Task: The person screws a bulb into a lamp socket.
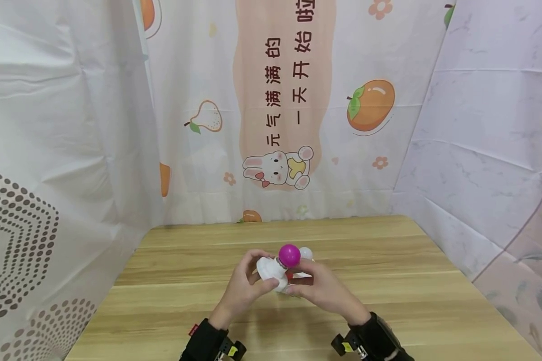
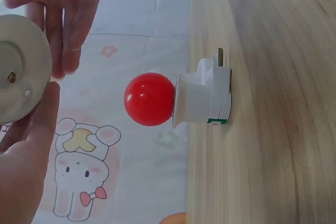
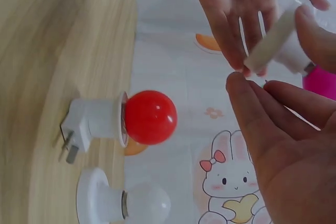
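Observation:
A white round-based lamp holder (image 1: 269, 269) with a magenta bulb (image 1: 289, 255) is tilted between both hands above the table. My left hand (image 1: 247, 282) holds its wide base by the edge, thumb in front and fingers behind. From the other side, my right hand (image 1: 327, 288) grips it with the thumb near the base and fingers close under the bulb. The underside of the base (image 2: 21, 69) faces the left wrist camera. Behind the hands, a red bulb (image 3: 151, 117) sits in a white plug-in holder (image 3: 97, 119), mostly hidden in the head view.
Next to the red bulb stands a round-based holder (image 3: 90, 198) with a white bulb (image 3: 149, 203). All of this is on a wood-grain table (image 1: 185, 271). Printed curtains (image 1: 198, 165) hang behind and along both sides.

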The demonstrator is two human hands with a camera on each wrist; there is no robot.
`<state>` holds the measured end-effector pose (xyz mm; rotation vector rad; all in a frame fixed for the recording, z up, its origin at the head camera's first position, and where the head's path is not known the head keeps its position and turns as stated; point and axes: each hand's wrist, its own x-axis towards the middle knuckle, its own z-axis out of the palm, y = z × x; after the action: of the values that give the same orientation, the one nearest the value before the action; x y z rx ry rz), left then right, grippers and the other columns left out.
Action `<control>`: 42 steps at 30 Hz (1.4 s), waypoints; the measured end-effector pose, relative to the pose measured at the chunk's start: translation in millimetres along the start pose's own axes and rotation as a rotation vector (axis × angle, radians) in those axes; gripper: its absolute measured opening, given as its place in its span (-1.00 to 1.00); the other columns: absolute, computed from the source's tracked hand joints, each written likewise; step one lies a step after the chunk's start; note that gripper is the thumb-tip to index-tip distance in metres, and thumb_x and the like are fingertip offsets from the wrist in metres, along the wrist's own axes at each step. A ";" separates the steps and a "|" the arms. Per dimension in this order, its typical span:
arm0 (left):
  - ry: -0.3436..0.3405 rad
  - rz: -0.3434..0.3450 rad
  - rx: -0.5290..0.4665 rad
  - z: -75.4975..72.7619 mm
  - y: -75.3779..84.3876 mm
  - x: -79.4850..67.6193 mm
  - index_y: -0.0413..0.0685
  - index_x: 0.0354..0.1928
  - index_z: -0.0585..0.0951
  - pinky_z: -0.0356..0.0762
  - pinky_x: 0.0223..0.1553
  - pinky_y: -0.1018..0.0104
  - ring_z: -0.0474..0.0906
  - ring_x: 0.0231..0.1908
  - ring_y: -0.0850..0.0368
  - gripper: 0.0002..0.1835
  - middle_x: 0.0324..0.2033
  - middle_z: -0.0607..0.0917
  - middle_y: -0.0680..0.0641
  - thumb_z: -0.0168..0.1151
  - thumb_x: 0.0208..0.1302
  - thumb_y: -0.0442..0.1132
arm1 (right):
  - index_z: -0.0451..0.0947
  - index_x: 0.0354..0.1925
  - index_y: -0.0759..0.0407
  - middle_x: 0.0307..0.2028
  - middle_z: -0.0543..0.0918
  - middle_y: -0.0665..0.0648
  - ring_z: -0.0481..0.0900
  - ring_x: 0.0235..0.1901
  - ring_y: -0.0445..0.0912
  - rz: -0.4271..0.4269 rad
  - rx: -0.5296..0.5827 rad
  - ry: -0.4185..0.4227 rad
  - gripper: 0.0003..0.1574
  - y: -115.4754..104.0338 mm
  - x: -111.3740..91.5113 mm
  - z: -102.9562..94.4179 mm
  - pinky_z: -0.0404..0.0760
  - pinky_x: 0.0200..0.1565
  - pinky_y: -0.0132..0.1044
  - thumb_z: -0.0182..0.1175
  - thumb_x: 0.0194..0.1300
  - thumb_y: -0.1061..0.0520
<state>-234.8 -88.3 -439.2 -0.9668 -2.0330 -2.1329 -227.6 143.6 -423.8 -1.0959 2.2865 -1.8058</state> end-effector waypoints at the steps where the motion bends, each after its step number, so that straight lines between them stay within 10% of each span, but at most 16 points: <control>1: -0.005 -0.001 0.000 0.2 -0.1 0.1 -0.33 0.21 0.37 0.55 0.17 0.23 0.46 0.18 0.01 -0.42 0.18 0.49 -0.29 0.42 0.24 -0.30 | 0.55 0.22 0.28 0.08 0.63 0.25 0.64 0.08 0.12 0.000 -0.001 0.009 -0.41 0.5 -0.1 1.2 0.66 0.06 -0.19 0.44 0.24 0.19; 22: -0.068 -0.092 0.084 -5.4 6.0 -0.9 -0.20 0.39 0.40 0.32 0.37 0.20 0.38 0.33 0.03 -0.32 0.31 0.45 -0.17 0.42 0.27 -0.30 | 0.60 0.16 0.34 0.14 0.60 0.30 0.61 0.12 0.23 0.014 0.011 0.069 -0.41 -1.5 2.4 4.0 0.63 0.09 -0.15 0.49 0.18 0.20; 42: -0.110 -0.086 0.433 -26.7 11.2 0.1 0.11 0.31 0.57 0.48 0.26 0.12 0.50 0.21 0.08 -0.29 0.19 0.57 0.09 0.59 0.09 -0.02 | 0.70 0.10 0.14 0.19 0.63 0.03 0.63 0.10 -0.06 -0.059 -0.316 0.034 -0.50 -3.4 9.7 8.9 0.66 0.07 -0.12 0.47 0.23 0.01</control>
<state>-240.7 -114.2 -427.7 -0.9570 -2.4813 -1.5904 -229.4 130.7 -420.1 -1.1899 2.6534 -1.5253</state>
